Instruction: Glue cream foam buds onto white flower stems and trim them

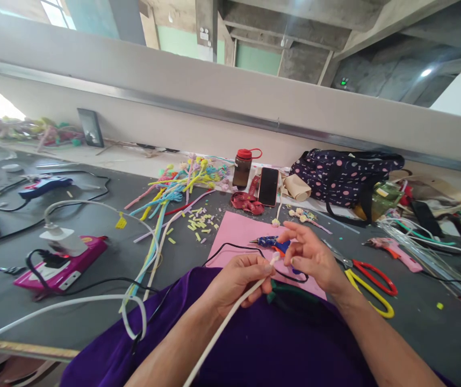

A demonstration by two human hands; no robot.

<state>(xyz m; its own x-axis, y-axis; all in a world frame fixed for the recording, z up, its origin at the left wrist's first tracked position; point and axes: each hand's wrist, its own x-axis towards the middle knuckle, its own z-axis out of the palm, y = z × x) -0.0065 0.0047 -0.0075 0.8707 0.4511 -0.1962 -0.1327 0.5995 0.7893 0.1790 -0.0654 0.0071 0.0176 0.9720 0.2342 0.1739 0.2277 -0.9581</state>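
Note:
My left hand (pixel 236 282) pinches a long cream stem, perhaps a pipe cleaner (pixel 223 329), near its upper end; the rest runs down toward my lap. At that end sits a small pale pink tip (pixel 275 257). My right hand (pixel 313 257) hovers just right of the tip, its fingers apart and curved, with nothing seen in them. Behind both hands a dark blue glue gun (pixel 268 242) with an orange trigger lies on a pink sheet (pixel 230 231). To the right are scissors (pixel 375 277) with red and yellow handles.
Small yellow-green pieces (pixel 200 223) and a heap of coloured fuzzy stems (pixel 190 180) lie left of the sheet. A bottle (pixel 242 171), a phone (pixel 268 186) and a patterned bag (pixel 339 174) stand behind. A magenta power strip (pixel 63 269) with cables is at left; a pink glue gun (pixel 397 252) at right.

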